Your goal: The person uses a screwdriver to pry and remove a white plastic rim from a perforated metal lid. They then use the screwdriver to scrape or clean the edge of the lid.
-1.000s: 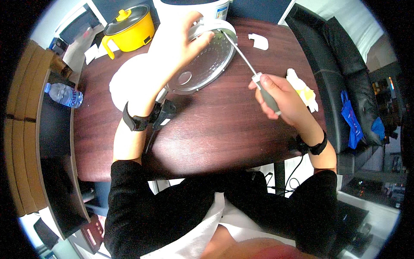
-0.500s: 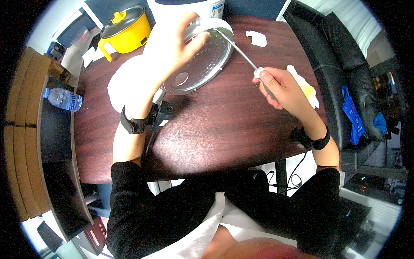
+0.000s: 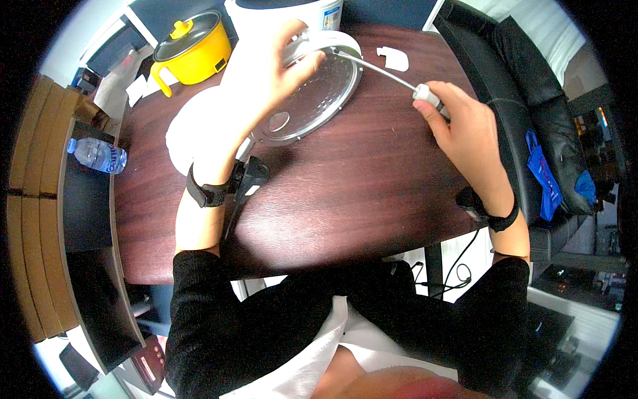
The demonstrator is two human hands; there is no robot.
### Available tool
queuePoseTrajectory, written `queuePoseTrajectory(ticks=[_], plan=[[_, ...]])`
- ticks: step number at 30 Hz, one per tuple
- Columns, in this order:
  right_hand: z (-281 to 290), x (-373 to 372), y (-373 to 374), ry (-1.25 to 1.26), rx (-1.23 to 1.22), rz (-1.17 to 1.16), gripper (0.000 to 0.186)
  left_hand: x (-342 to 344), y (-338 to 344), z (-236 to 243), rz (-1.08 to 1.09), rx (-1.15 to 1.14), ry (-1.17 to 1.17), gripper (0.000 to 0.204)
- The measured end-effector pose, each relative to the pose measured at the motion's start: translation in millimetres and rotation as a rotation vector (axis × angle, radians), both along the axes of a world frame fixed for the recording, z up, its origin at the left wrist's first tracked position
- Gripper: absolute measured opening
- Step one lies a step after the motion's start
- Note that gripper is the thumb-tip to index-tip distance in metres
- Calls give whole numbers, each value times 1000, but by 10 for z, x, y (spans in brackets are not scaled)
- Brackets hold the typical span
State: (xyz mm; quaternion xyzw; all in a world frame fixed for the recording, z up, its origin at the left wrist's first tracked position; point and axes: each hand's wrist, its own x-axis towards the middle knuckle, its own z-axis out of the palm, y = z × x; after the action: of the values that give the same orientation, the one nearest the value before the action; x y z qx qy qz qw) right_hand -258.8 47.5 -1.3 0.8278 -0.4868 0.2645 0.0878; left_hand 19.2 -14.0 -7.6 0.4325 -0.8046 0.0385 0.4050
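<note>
My left hand (image 3: 262, 80) is closed on the white rim of a round lid (image 3: 345, 41), which is tilted and shows a silver dimpled inner plate (image 3: 312, 100). A white rounded body (image 3: 186, 133) lies beside it, partly behind my left forearm. My right hand (image 3: 465, 133) grips a screwdriver (image 3: 382, 70) by its grey and white handle, with the long metal shaft reaching to the inside of the lid's rim near my left thumb. The tip's exact contact is too small to make out. A small white plastic piece (image 3: 395, 58) lies behind the shaft on the table (image 3: 332, 199).
A yellow pot (image 3: 199, 63) and white paper (image 3: 137, 88) sit at back left, a white bin-shaped appliance (image 3: 319, 14) at back center. A water bottle (image 3: 100, 155) lies on the left shelf. A black sofa (image 3: 512, 80) with a blue bag (image 3: 541, 179) borders the right side.
My right hand has turned and shifted right and slightly upward with the screwdriver, whose shaft now slants more flatly to the rim. My left hand stays on the lid, shifted only slightly.
</note>
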Motion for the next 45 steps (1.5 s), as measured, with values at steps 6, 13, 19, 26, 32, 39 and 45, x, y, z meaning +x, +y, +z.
queuePoseTrajectory(ticks=[6, 13, 19, 26, 32, 39, 45], plan=[[-168, -45, -116, -83, 258, 34, 28, 0, -41, -23, -8, -69, 0, 39], [-265, 168, 20, -907, 1218, 210, 42, 36, -38, -41, 21, -72, -14, 38], [-252, 187, 98, -1180, 1451, 267, 43, 6, -51, -41, 18, -66, -11, 42], [-189, 40, -9, -215, 96, 37, 27, 44, -59, -3, -51, 3, 30, 47], [-14, 113, 107, -30, 19, -93, 30, 32, -37, -17, -26, -19, 0, 45], [-480, 214, 67, -435, 521, 62, 37, 10, -15, -7, -6, -53, -37, 40], [-538, 435, 192, -950, 1099, 194, 43, 27, 10, -21, 41, -71, -61, 40]])
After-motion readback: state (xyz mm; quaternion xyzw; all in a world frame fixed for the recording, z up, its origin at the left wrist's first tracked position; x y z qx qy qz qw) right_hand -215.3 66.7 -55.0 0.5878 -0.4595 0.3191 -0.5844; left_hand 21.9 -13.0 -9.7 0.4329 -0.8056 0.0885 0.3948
